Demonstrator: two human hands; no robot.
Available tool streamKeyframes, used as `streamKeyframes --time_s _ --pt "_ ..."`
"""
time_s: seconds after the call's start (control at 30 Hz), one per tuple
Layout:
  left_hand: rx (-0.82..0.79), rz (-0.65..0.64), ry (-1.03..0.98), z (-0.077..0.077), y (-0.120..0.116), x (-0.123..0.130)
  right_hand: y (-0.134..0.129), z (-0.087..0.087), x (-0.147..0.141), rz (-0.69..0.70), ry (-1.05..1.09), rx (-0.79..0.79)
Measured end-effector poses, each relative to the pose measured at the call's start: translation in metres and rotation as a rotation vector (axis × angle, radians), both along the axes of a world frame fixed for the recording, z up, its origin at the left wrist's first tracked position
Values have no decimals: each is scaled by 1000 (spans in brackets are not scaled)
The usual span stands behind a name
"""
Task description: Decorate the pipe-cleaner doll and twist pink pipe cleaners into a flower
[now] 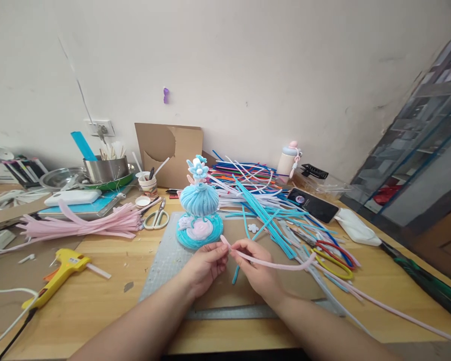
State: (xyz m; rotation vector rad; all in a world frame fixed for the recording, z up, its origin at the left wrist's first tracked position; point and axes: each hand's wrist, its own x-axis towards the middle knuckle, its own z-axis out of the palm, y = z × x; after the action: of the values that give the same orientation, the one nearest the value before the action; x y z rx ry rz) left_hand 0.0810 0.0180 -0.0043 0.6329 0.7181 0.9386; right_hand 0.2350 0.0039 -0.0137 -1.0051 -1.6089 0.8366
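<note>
A pale pink pipe cleaner [281, 265] is pinched near its left end by my left hand [209, 265] and my right hand [253, 263], which are close together. Its long free part curves off to the right past my right hand. Just behind my hands stands a blue craft figure [199, 198] made of pipe cleaners, with a pleated round body and a blue flower on top. Its round base [200, 230] is turquoise with a pink coil in the middle. Several blue pipe cleaners [263, 213] lie beyond my right hand, beside a small white flower [253, 228].
Left on the table are a yellow glue gun [62, 273], scissors [156, 218] and a pink pipe cleaner bundle [82, 221]. Pliers with red and yellow handles [334, 255], a phone [312, 204] and a white bottle [286, 163] are on the right. Cardboard [225, 299] lies under my hands.
</note>
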Motion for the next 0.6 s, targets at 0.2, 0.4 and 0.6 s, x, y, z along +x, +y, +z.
streamKeyframes --time_s 0.2,0.4,0.6 --pt "15 1 31 2 -1 0 0 -2 0 13 -6 -8" --pt "-14 20 51 1 -2 0 0 -2 0 38 -75 87" --pt "-8 15 104 0 -1 1 0 1 2 68 -142 142"
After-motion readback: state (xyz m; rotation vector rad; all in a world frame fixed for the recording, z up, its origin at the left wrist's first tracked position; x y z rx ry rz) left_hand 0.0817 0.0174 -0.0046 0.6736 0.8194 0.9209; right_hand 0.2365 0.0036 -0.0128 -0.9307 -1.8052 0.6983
